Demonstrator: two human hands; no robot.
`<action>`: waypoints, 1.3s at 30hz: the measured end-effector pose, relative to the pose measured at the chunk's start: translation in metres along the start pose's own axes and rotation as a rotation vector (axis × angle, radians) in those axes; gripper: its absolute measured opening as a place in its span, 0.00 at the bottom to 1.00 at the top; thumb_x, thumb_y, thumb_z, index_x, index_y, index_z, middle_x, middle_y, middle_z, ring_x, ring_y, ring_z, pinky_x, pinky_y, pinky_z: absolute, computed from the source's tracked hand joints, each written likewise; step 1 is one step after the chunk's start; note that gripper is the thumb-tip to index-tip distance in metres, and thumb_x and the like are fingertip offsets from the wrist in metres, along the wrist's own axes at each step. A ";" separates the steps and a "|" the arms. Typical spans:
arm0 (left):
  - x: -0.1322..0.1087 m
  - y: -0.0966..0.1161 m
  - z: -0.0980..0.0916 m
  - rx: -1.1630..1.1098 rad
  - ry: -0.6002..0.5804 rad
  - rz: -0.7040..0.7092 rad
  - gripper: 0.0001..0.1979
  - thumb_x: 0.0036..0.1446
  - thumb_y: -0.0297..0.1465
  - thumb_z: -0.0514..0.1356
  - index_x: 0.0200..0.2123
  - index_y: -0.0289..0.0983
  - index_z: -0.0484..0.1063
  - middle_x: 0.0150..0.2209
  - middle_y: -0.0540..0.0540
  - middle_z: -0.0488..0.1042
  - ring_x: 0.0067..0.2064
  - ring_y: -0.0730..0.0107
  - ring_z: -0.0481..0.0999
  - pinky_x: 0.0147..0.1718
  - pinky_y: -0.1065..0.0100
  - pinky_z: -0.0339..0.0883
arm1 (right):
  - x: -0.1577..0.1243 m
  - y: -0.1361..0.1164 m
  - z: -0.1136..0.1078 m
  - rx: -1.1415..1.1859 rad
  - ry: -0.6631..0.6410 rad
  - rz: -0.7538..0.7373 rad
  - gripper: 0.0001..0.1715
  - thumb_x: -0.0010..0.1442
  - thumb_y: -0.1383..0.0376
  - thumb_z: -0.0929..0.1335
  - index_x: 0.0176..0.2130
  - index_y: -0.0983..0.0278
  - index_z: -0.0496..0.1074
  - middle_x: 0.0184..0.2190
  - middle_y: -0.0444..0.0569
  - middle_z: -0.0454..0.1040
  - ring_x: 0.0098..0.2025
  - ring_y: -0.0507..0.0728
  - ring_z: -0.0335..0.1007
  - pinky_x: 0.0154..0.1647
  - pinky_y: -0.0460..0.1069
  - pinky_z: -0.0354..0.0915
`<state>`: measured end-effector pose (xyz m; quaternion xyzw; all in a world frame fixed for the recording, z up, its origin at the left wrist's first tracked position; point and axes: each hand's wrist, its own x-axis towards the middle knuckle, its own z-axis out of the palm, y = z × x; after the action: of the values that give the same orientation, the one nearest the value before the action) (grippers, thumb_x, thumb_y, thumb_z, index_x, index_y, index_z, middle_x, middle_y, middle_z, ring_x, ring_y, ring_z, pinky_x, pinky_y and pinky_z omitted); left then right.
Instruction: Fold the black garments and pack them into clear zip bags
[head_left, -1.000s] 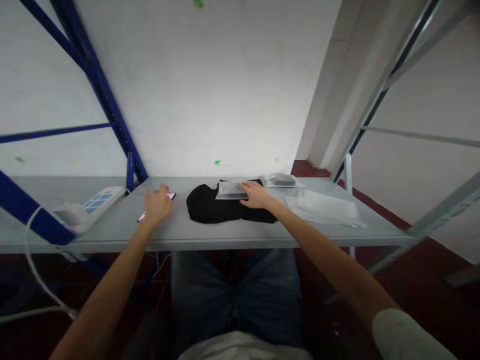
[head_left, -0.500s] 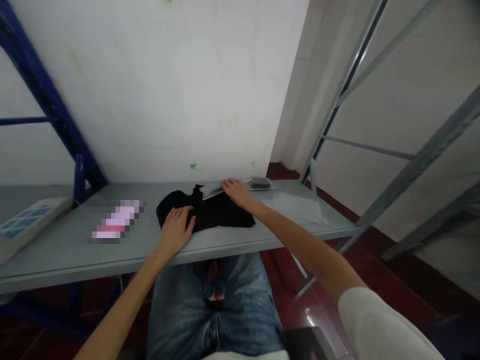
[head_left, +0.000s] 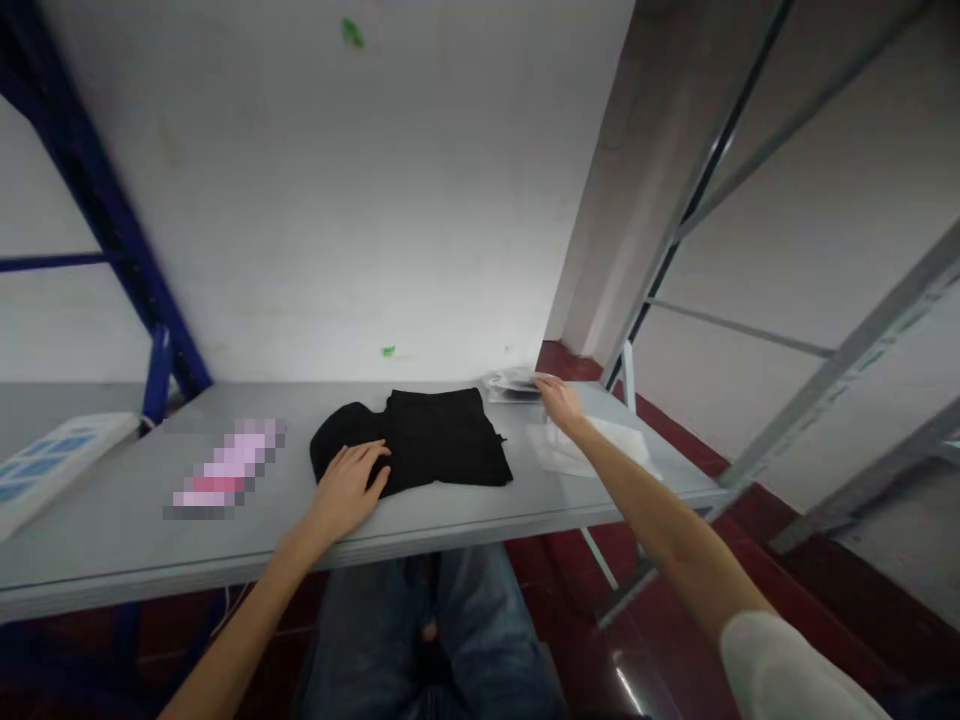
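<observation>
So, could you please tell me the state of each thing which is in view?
Black cloth: laid out fairly flat; layers not clear.
Left hand: fingers extended, resting on the cloth.
Right hand: at the right end of the packets; grip unclear.
Packets: lying near the table's back edge.
Clear sheet: lying flat, partly behind the arm.
Pink item: lying flat, pixelated.

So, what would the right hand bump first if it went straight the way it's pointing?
The right hand would probably meet the flat, clear plastic packaging; I can't tell whether it's touching that now.
</observation>
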<state>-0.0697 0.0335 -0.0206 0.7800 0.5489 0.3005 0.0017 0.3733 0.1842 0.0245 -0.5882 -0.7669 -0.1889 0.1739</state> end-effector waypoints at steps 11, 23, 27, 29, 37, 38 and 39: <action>0.087 0.010 0.000 -0.046 0.200 -0.171 0.15 0.68 0.38 0.51 0.51 0.40 0.71 0.50 0.39 0.79 0.54 0.49 0.78 0.55 0.51 0.71 | 0.003 -0.005 0.028 0.108 0.047 -0.058 0.32 0.65 0.77 0.61 0.64 0.64 0.72 0.62 0.57 0.75 0.65 0.63 0.68 0.65 0.59 0.68; 0.159 -0.040 0.036 0.161 0.078 -0.279 0.16 0.65 0.35 0.55 0.49 0.37 0.78 0.53 0.33 0.78 0.58 0.44 0.73 0.57 0.47 0.68 | 0.022 -0.035 0.014 0.238 0.165 -0.090 0.39 0.58 0.77 0.62 0.66 0.64 0.68 0.66 0.55 0.71 0.71 0.64 0.61 0.71 0.62 0.61; 0.164 -0.042 0.041 0.155 0.065 -0.279 0.10 0.61 0.33 0.59 0.41 0.39 0.79 0.49 0.35 0.80 0.56 0.44 0.75 0.57 0.46 0.67 | 0.043 -0.090 0.009 0.207 0.061 -0.295 0.27 0.64 0.74 0.63 0.60 0.66 0.74 0.57 0.58 0.78 0.66 0.64 0.67 0.73 0.62 0.56; 0.163 -0.042 0.041 0.137 0.080 -0.257 0.10 0.61 0.33 0.58 0.41 0.40 0.79 0.50 0.36 0.80 0.57 0.45 0.75 0.59 0.46 0.65 | 0.052 -0.112 0.012 0.137 -0.009 -0.384 0.23 0.63 0.74 0.65 0.56 0.67 0.76 0.53 0.59 0.79 0.66 0.65 0.66 0.74 0.63 0.52; 0.157 -0.043 0.034 -0.091 0.122 -0.216 0.11 0.64 0.32 0.55 0.49 0.41 0.72 0.45 0.43 0.83 0.49 0.58 0.82 0.60 0.50 0.67 | 0.063 -0.137 0.023 0.015 -0.067 -0.341 0.18 0.64 0.75 0.65 0.51 0.67 0.77 0.47 0.60 0.79 0.54 0.64 0.73 0.74 0.61 0.49; 0.157 -0.042 0.031 -0.159 0.133 -0.223 0.12 0.64 0.33 0.55 0.50 0.41 0.71 0.45 0.43 0.83 0.48 0.58 0.83 0.57 0.52 0.71 | 0.060 -0.137 0.019 0.023 -0.042 -0.331 0.18 0.65 0.74 0.65 0.51 0.66 0.76 0.47 0.59 0.78 0.54 0.63 0.72 0.74 0.61 0.48; 0.155 -0.040 0.028 -0.234 0.141 -0.228 0.14 0.63 0.34 0.56 0.51 0.40 0.70 0.45 0.42 0.83 0.47 0.59 0.83 0.54 0.55 0.73 | 0.055 -0.137 0.013 0.040 -0.023 -0.321 0.17 0.66 0.74 0.64 0.51 0.65 0.76 0.47 0.58 0.78 0.54 0.63 0.72 0.74 0.61 0.49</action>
<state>-0.0574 0.1911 0.0157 0.6843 0.5938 0.4140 0.0880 0.2260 0.2041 0.0289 -0.4568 -0.8565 -0.1921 0.1444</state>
